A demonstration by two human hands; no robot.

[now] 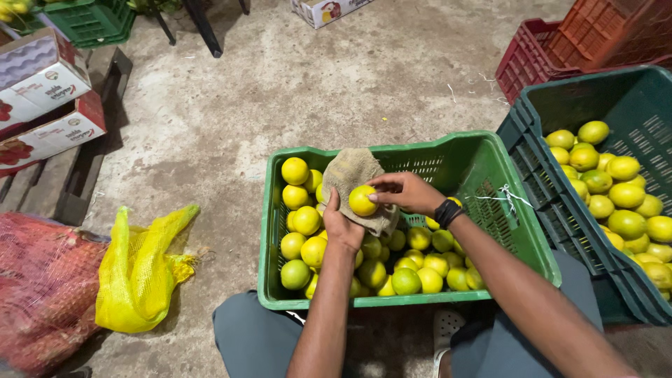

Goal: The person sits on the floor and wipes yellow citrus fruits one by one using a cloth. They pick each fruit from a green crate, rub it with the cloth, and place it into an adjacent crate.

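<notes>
1. Knees in grey trousers frame the bottom edge.
2. One round, smooth yellow lemon sits against a coarse tan cloth.
3. Left hand grips the cloth from below, cradling the lemon.
4. Right hand pinches the lemon's right side with its fingertips.
5. Both hover over a green plastic crate of lemons.
6. Alongside stands a darker crate, on the concrete floor.

fruit in crate, bag left
</notes>
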